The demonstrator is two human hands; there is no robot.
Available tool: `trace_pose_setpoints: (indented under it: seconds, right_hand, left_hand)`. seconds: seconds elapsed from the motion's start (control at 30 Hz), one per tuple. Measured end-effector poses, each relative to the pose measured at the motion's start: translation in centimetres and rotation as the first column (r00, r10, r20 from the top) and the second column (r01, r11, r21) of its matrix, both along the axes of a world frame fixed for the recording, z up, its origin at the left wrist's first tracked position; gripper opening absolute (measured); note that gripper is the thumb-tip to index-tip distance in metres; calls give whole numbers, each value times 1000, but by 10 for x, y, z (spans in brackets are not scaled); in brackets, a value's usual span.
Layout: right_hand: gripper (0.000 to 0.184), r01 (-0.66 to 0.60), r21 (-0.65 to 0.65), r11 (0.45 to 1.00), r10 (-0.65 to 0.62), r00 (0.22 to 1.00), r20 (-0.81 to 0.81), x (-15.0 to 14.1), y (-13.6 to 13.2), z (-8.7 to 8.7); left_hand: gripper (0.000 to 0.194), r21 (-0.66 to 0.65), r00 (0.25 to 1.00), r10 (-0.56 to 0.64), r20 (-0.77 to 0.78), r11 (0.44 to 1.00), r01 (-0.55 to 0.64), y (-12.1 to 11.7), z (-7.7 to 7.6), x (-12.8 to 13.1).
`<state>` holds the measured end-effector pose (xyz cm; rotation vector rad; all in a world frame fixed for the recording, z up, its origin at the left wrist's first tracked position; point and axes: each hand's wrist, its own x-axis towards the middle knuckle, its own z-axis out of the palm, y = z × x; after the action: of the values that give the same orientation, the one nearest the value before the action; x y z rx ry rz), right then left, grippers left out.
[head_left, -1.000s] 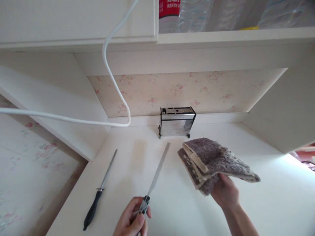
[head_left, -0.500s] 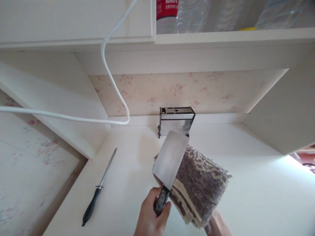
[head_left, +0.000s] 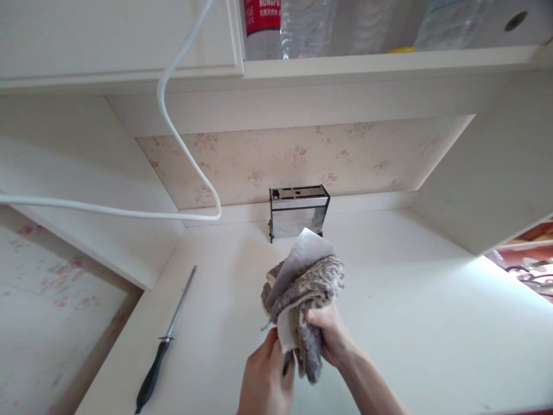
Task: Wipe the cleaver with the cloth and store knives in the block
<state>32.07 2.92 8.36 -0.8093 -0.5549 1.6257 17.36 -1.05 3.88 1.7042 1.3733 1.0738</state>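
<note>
My left hand (head_left: 268, 369) is closed around the black handle of a cleaver (head_left: 306, 253), whose broad blade points up and away from me. Only the upper part of the blade shows. A grey-brown and cream patterned towel (head_left: 311, 288) is folded around the blade, covering its right side and part of its left. My right hand (head_left: 329, 331) grips the towel from the right, thumb on top and the other fingers hidden behind the cloth. To the left, a honing steel (head_left: 166, 337) with a black handle lies on the white counter (head_left: 220, 323).
A metal box-like appliance (head_left: 299, 214) stands at the back of the counter. A white cable (head_left: 190, 147) hangs in front at the upper left. Overhead is a shelf (head_left: 367, 63) with plastic bottles (head_left: 263, 23). Side panels (head_left: 466, 167) bound the counter.
My right hand has brought the towel over the cleaver's blade and pressed it round both sides. The blade, bare on its face before, is now mostly covered. The view has shifted a little right.
</note>
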Motion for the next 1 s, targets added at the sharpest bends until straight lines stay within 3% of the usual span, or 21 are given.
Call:
trace_pose_setpoints:
  seconds: [0.1,0.17,0.3,0.4,0.5,0.57,0.63,0.73,0.8,0.9,1.0]
  right_hand:
    - [39,69,11,998,-69,998,14,-18,1,11]
    - [36,125,-10,992,-124,991,40,-27,1,13]
    - [44,217,-54,975,-213,974,71,-34,1,10]
    - [42,215,-131,968,-217,976,2,-32,7,9]
    - [35,162,-234,959,-187,978,-89,-24,17,11]
    - [32,139,-284,949,-181,975,-127,-14,27,13]
    - [27,119,-323,939,-177,972,-156,-2,39,16]
    - [18,134,-356,925,-197,969,-147,19,57,14]
    - [14,172,-352,920,-225,967,-118,36,65,10]
    - [15,271,-276,922,-313,942,-123,69,71,6]
    - [21,438,-128,890,-455,874,-170,106,66,6]
  left_hand:
    - [56,95,997,-10,-78,995,17,-6,-16,2]
    - [61,104,991,-29,-133,994,43,-10,-27,2]
    - [47,88,981,-45,-186,994,62,-14,-43,0]
    - [40,118,967,-104,-231,984,134,-13,-45,-3]
    - [47,226,951,-96,-294,960,167,-13,-40,-5]
    - [51,354,921,7,-391,924,144,-15,-36,-5]
    - [52,485,838,145,-526,861,155,-17,-32,-8]
    - [48,559,695,208,-688,763,325,-15,-23,-17]
    - [44,545,659,165,-734,722,427,-10,-14,-27]
    - [41,509,714,45,-699,732,453,2,3,-42]
    - [32,388,870,-139,-472,854,347,10,19,-53]
